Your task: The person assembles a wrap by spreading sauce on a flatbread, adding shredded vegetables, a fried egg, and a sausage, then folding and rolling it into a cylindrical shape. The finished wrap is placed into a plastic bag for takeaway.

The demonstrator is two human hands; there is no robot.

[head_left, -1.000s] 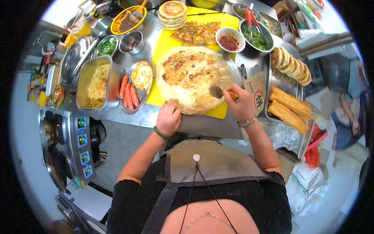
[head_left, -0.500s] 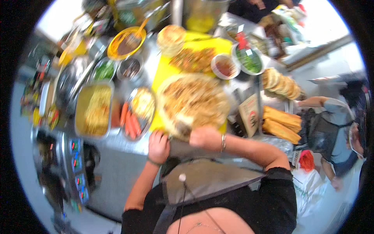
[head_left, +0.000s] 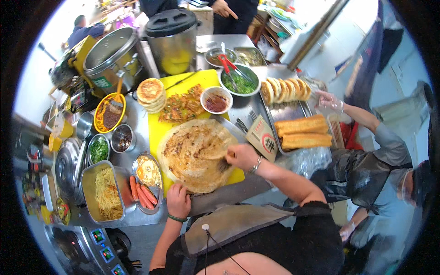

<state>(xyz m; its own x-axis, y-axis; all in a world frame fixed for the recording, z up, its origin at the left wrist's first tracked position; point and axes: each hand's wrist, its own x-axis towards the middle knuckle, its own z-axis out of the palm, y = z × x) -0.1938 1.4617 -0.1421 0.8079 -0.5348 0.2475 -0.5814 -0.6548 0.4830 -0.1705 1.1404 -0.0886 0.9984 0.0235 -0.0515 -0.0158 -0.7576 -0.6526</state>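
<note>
Bare steel counter (head_left: pixel 238 195) below the large flatbread (head_left: pixel 195 153) is open; the sausage tray (head_left: pixel 145 183) and cardboard box (head_left: pixel 262 137) flank it closely.

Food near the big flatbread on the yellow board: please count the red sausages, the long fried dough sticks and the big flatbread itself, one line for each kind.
Big flatbread: 1
Red sausages: 3
Long fried dough sticks: 2
Total: 6
</note>
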